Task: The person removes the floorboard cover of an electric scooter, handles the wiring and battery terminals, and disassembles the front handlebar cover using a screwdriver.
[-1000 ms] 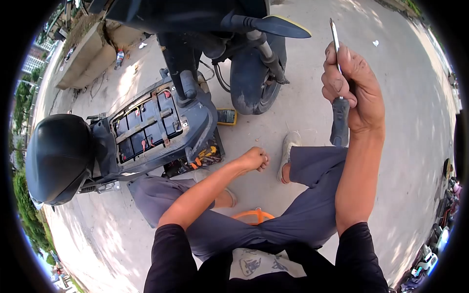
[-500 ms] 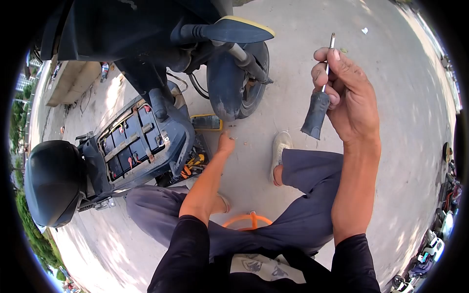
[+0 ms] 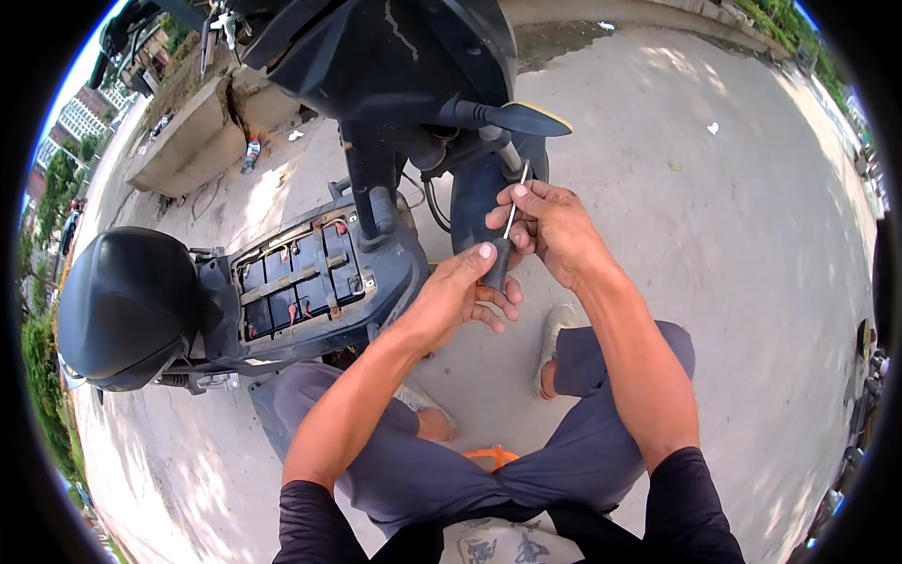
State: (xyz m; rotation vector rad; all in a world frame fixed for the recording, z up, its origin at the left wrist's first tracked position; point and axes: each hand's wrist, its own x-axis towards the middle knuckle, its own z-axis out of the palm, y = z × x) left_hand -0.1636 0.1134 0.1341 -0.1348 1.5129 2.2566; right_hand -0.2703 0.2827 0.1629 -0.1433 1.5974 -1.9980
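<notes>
A screwdriver [image 3: 498, 267] with a dark handle and a thin metal shaft is between my two hands, its tip pointing up toward the front fork. My right hand [image 3: 554, 228] pinches the shaft between thumb and fingers. Against the handle rests my left hand [image 3: 460, 293], its thumb and fingers around the lower end and some fingertips spread. Behind them stands the scooter's front wheel [image 3: 470, 202], below the dark front body [image 3: 395, 66]. To the left, the scooter's floor is open over a battery compartment [image 3: 299, 278] with dark blocks, metal straps and red connectors.
The black scooter seat [image 3: 127, 308] is at the far left. A mirror-like part with a yellow edge [image 3: 528, 119] juts out above my hands. Concrete blocks [image 3: 193, 141] lie at the upper left. An orange item [image 3: 491, 457] shows between my legs.
My left hand has risen from near the ground to the screwdriver handle. My right hand has moved left and down with the screwdriver. The view has shifted, and the yellow meter is now mostly hidden.
</notes>
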